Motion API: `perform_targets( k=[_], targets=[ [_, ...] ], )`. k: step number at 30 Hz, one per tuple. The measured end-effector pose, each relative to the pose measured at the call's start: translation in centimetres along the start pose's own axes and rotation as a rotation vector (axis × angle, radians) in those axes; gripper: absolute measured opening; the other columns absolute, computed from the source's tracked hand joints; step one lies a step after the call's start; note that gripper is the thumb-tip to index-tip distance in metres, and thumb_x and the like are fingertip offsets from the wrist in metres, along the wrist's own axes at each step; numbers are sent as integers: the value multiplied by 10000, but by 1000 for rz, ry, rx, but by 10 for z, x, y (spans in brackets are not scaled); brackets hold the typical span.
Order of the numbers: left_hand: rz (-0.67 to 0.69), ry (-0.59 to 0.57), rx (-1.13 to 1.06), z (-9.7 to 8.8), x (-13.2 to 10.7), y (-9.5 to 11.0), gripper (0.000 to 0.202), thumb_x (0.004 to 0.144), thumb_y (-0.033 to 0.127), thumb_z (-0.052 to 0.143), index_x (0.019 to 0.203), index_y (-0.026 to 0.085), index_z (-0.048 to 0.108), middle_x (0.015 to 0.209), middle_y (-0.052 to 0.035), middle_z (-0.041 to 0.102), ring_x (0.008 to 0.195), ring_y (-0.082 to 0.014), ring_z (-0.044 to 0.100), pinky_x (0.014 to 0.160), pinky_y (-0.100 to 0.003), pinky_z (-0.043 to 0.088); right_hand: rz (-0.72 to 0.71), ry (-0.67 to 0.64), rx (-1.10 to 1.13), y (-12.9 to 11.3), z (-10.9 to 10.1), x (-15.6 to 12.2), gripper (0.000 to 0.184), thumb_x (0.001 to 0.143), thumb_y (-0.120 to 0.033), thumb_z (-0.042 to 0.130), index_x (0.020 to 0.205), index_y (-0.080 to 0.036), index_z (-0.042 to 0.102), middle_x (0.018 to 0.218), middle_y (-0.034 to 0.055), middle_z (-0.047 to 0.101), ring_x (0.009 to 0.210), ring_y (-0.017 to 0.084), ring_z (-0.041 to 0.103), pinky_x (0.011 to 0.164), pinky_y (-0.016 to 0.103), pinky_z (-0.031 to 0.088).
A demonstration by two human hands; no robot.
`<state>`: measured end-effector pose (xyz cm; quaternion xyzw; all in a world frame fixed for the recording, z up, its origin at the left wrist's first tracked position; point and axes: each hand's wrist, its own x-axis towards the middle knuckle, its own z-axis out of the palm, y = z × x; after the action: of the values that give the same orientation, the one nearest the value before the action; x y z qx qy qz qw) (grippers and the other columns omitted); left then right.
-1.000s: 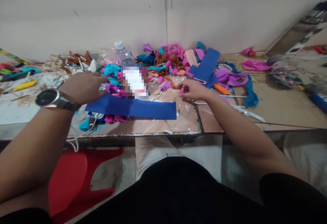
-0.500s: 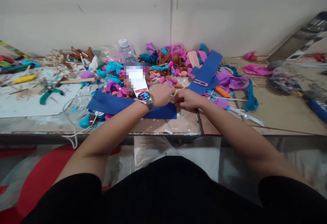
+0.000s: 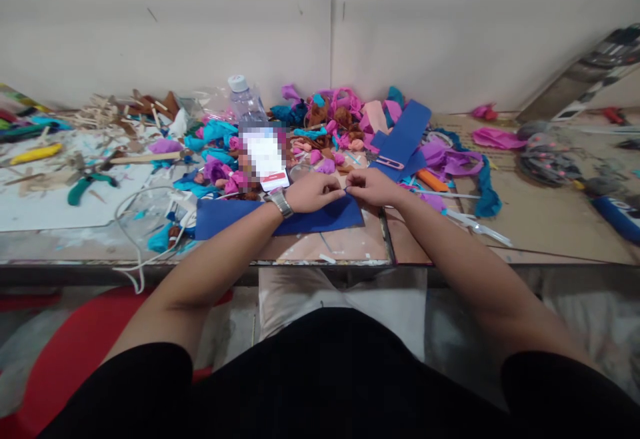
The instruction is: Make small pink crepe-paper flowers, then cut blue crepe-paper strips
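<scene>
A long blue paper strip (image 3: 235,215) lies flat along the near edge of the workbench (image 3: 550,225). Its right end is lifted between both hands. My left hand (image 3: 314,191), with a watch on the wrist, pinches the strip's upper right edge. My right hand (image 3: 371,186) is closed right beside it, fingertips meeting the left hand's on the same corner. Behind the hands sits a heap of crumpled pink, purple, teal and brown paper pieces (image 3: 330,122).
A plastic water bottle (image 3: 245,102) stands behind a blurred card. More blue strips (image 3: 403,137) lean on the heap. Green-handled pliers (image 3: 83,185), wooden sticks and a white cable (image 3: 135,219) lie left. A red stool (image 3: 55,365) is below left. The wall is close behind.
My left hand moved from the strip's left end to its right end and joined my right hand there. The strip's right end shifted slightly rightward and lifted.
</scene>
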<state>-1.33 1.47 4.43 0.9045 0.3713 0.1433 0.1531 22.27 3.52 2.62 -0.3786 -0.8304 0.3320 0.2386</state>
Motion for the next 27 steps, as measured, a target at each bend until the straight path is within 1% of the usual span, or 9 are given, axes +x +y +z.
perform_targets(
  k=[2, 7, 9, 11, 14, 16, 18, 21, 27],
  targets=[
    [2, 54, 21, 4, 0, -1, 313, 1025, 423, 551, 984, 175, 738, 902, -69, 752, 814, -213, 651, 744, -342, 423, 49, -14, 55, -1, 2, -1, 158, 819, -346, 651, 841, -190, 635, 693, -1, 650, 645, 170, 598, 652, 287, 442],
    [6, 147, 142, 11, 1, -6, 253, 1022, 343, 544, 952, 183, 726, 936, -96, 746, 924, -264, 655, 807, -390, 435, 141, -61, 182, -10, 1, 1, 229, 820, -337, 727, 993, -201, 662, 678, -30, 677, 594, 165, 635, 594, 266, 470],
    [12, 129, 157, 12, 0, -8, 257, 1024, 346, 543, 964, 181, 730, 944, -103, 747, 932, -270, 656, 814, -397, 442, 158, -99, 138, -13, -2, 2, 247, 794, -305, 762, 1006, -192, 700, 701, -22, 705, 609, 161, 644, 592, 259, 467],
    [18, 79, 159, 13, 0, -9, 268, 1026, 352, 541, 976, 178, 738, 932, -103, 749, 917, -267, 658, 815, -397, 446, 213, -134, 88, -14, -3, 1, 192, 807, -300, 757, 958, -184, 730, 672, -13, 711, 592, 161, 643, 579, 260, 456],
    [16, 11, 136, 14, 0, -8, 270, 1017, 387, 573, 969, 180, 738, 889, -86, 741, 870, -250, 659, 792, -377, 442, 272, -107, -1, -9, -1, -2, 166, 838, -344, 752, 845, -179, 743, 610, -6, 693, 564, 159, 624, 563, 267, 428],
    [13, -5, 117, 16, -1, -8, 265, 987, 430, 635, 991, 182, 728, 877, -74, 729, 854, -245, 657, 777, -364, 438, 244, -56, -68, -4, 2, -5, 198, 842, -367, 761, 805, -173, 748, 626, 4, 698, 589, 161, 625, 578, 273, 416],
    [19, 11, 97, 18, -1, -8, 295, 941, 426, 710, 1108, 182, 707, 919, -69, 725, 885, -250, 662, 794, -358, 444, 199, -13, -127, 0, 4, -6, 203, 850, -366, 762, 806, -167, 760, 678, 18, 717, 640, 167, 636, 609, 279, 413],
    [38, 69, 45, 20, -2, -8, 461, 884, 373, 783, 1272, 176, 633, 1052, -88, 718, 980, -264, 665, 849, -359, 462, 163, 42, -211, 4, 6, -7, 171, 844, -334, 775, 829, -163, 772, 751, 34, 735, 702, 174, 645, 649, 284, 408],
    [91, 104, 36, 21, -1, -12, 431, 856, 407, 808, 1189, 178, 660, 1189, -127, 673, 1134, -308, 617, 962, -415, 465, 124, 96, -304, 2, 10, -11, 143, 850, -308, 771, 833, -166, 764, 800, 47, 736, 735, 182, 634, 685, 293, 410]
  ],
)
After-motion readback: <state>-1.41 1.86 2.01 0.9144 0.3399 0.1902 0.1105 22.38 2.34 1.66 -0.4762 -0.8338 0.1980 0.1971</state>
